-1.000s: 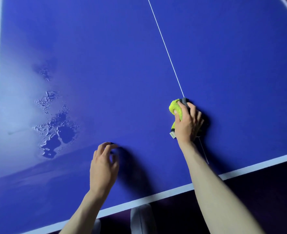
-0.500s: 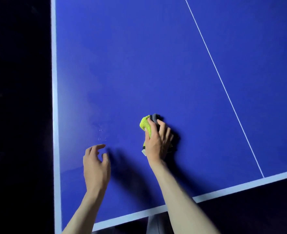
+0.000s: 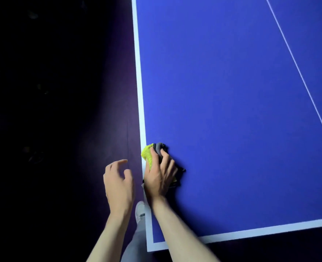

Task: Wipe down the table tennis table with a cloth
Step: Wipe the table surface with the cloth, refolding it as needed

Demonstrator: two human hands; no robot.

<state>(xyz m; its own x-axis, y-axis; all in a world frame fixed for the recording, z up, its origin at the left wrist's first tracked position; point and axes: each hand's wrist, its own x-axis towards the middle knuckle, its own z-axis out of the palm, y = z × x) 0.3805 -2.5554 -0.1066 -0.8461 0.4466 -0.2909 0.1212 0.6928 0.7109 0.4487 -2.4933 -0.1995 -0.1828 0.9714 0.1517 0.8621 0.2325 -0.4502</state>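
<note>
The blue table tennis table (image 3: 232,110) fills the right of the head view, with white border lines and a thin white centre line. My right hand (image 3: 159,175) presses a bunched yellow-and-grey cloth (image 3: 148,154) onto the table at its left white edge, fingers curled over it. My left hand (image 3: 118,184) hovers off the table just left of that edge, fingers loosely spread, holding nothing.
The table's near left corner (image 3: 149,246) lies below my right forearm. Dark purple floor (image 3: 80,148) spreads to the left of the table. A white shoe (image 3: 140,210) and a grey trouser leg show between my forearms.
My right hand has slid the cloth leftward across the table to its left edge. The left hand has come off the table past the edge. The wet patch is out of view.
</note>
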